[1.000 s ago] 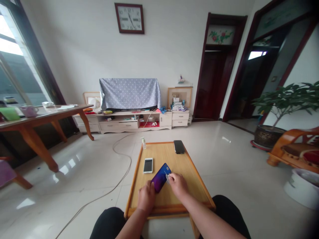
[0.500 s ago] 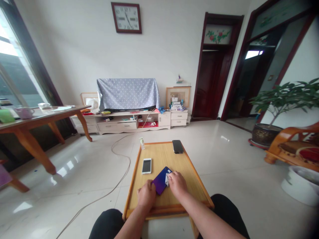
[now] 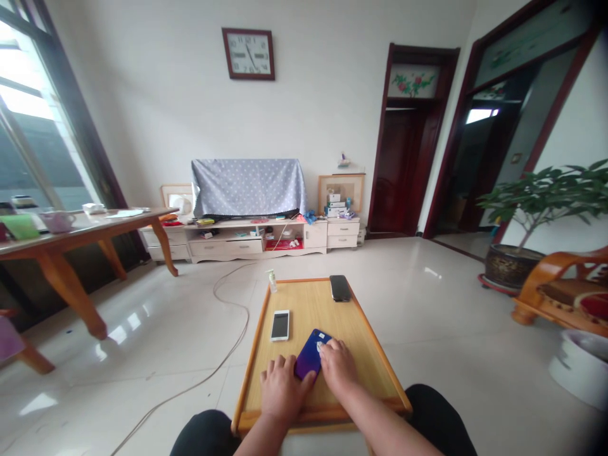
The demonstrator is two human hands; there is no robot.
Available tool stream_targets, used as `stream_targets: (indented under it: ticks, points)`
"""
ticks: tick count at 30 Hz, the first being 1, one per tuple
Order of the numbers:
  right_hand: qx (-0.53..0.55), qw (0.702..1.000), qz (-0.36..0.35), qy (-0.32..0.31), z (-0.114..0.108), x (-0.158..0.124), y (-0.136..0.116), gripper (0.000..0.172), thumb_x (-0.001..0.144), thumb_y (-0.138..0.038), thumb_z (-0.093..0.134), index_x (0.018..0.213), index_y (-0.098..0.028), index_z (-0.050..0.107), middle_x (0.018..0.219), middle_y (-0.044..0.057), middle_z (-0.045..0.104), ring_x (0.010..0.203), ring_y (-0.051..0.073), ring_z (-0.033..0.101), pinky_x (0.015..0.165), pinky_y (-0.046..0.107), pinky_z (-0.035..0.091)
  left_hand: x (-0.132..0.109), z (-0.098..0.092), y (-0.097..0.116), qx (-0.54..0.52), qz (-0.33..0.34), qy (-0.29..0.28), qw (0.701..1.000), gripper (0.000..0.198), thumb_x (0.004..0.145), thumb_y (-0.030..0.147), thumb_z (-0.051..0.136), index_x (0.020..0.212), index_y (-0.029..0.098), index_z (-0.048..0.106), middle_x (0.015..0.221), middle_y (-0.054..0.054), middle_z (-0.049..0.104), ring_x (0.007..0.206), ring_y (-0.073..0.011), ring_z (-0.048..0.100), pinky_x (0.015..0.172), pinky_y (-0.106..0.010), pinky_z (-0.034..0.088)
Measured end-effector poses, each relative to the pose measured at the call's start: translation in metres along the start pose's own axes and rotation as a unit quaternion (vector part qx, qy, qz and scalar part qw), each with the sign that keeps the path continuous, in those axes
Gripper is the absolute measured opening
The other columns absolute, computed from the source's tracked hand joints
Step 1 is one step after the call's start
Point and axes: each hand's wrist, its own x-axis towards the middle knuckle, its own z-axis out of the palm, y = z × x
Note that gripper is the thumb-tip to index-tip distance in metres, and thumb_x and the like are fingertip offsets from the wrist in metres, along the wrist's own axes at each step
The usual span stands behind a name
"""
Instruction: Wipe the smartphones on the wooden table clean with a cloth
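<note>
A blue-purple phone (image 3: pixel 308 356) lies back-up on the small wooden table (image 3: pixel 361 342) in front of my knees. My left hand (image 3: pixel 282 392) rests flat beside its near left edge, fingers spread and touching it. My right hand (image 3: pixel 338 366) presses a small white cloth (image 3: pixel 320 346) onto the phone's right side, fingers closed over the cloth. A white phone (image 3: pixel 280 325) lies to the left, and a black phone (image 3: pixel 340 287) lies at the table's far edge.
A small pump bottle (image 3: pixel 272 281) stands at the table's far left corner. A cable (image 3: pixel 223 354) trails across the tiled floor. A long wooden table (image 3: pixel 71 237) is at left, a covered TV stand (image 3: pixel 247 231) at the back, a potted plant (image 3: pixel 517 253) and wooden chair (image 3: pixel 565 285) at right.
The phone, tilted up a second ago, now lies flat on the table. My left hand has let go and spread beside it. My right hand slid the cloth nearer along the phone.
</note>
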Motion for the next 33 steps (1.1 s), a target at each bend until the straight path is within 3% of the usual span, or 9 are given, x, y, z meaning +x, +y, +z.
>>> stream_targets:
  ticks: [3,8,12,15,17,22,24,30,33]
  points:
    - [0.016,1.000,-0.010,0.002,-0.001,0.005,0.007,0.031,0.095,-0.016,0.042,0.100,-0.023,0.072,0.101,0.006,0.067,0.096,0.019,0.061,0.084,0.025,0.044,-0.008,0.001,-0.001,0.007,0.033,0.011,0.999,0.065,0.075,0.063,0.060,0.128,0.025,0.058,0.121,-0.012,0.063,0.116,-0.0340,0.051,0.096,-0.044,0.031]
    - [0.022,1.000,-0.019,0.010,-0.002,0.013,0.016,0.038,0.091,-0.009,0.040,0.106,-0.022,0.072,0.104,0.007,0.070,0.099,0.020,0.062,0.089,0.029,0.046,-0.008,0.004,-0.004,-0.003,0.033,-0.007,0.999,0.053,0.077,0.048,0.060,0.123,0.023,0.059,0.122,-0.010,0.062,0.116,-0.0308,0.051,0.098,-0.041,0.031]
    - [0.033,0.996,-0.083,-0.002,0.008,-0.008,0.000,0.041,0.091,-0.012,0.044,0.121,-0.023,0.069,0.124,0.006,0.069,0.119,0.024,0.057,0.107,0.038,0.040,-0.007,0.009,-0.009,-0.019,0.025,0.008,0.999,0.054,0.079,0.044,0.058,0.127,0.022,0.054,0.122,-0.010,0.062,0.116,-0.0293,0.052,0.099,-0.039,0.032]
    - [0.060,0.984,-0.164,-0.030,0.011,-0.030,-0.014,0.043,0.098,-0.022,0.041,0.136,-0.025,0.060,0.133,0.006,0.064,0.124,0.025,0.055,0.111,0.042,0.037,-0.007,0.014,-0.013,-0.029,0.031,0.020,0.999,0.053,0.082,0.046,0.055,0.129,0.022,0.052,0.123,-0.011,0.063,0.117,-0.0290,0.053,0.100,-0.039,0.032]
    - [0.064,0.980,-0.180,-0.057,0.005,-0.035,-0.013,0.044,0.100,-0.027,0.037,0.140,-0.027,0.056,0.135,0.005,0.063,0.125,0.024,0.055,0.112,0.043,0.036,-0.007,0.017,-0.015,-0.032,0.037,0.022,0.999,0.054,0.081,0.047,0.056,0.129,0.021,0.051,0.123,-0.011,0.063,0.117,-0.0294,0.053,0.099,-0.040,0.032]
    - [-0.009,0.993,-0.077,-0.090,-0.015,-0.011,0.011,0.045,0.103,-0.034,0.031,0.136,-0.024,0.061,0.147,0.009,0.053,0.141,0.027,0.041,0.119,0.051,0.022,-0.005,0.023,-0.020,-0.030,0.043,0.026,0.998,0.063,0.075,0.043,0.062,0.132,0.021,0.048,0.126,-0.012,0.062,0.119,-0.0300,0.052,0.099,-0.040,0.032]
    - [-0.021,0.993,-0.051,-0.101,-0.018,-0.009,0.010,0.048,0.104,-0.036,0.026,0.137,-0.023,0.059,0.147,0.010,0.053,0.142,0.026,0.040,0.120,0.051,0.019,-0.004,0.025,-0.021,-0.033,0.046,0.031,0.998,0.066,0.073,0.042,0.063,0.133,0.020,0.047,0.127,-0.012,0.061,0.119,-0.0302,0.052,0.099,-0.040,0.032]
    - [0.020,0.974,-0.160,-0.162,-0.015,-0.037,-0.021,0.053,0.106,-0.048,0.017,0.146,-0.033,0.047,0.152,0.002,0.048,0.146,0.022,0.032,0.123,0.051,0.004,-0.003,0.030,-0.026,-0.045,0.046,0.033,0.997,0.061,0.079,0.038,0.057,0.136,0.019,0.044,0.126,-0.012,0.063,0.118,-0.0283,0.053,0.100,-0.040,0.031]
    - [-0.010,0.982,-0.090,-0.166,-0.023,-0.026,-0.012,0.056,0.105,-0.050,0.013,0.147,-0.034,0.046,0.154,0.000,0.045,0.149,0.024,0.026,0.121,0.055,-0.002,-0.004,0.030,-0.025,-0.044,0.048,0.041,0.997,0.066,0.076,0.042,0.061,0.136,0.019,0.044,0.127,-0.012,0.063,0.120,-0.0296,0.052,0.100,-0.041,0.032]
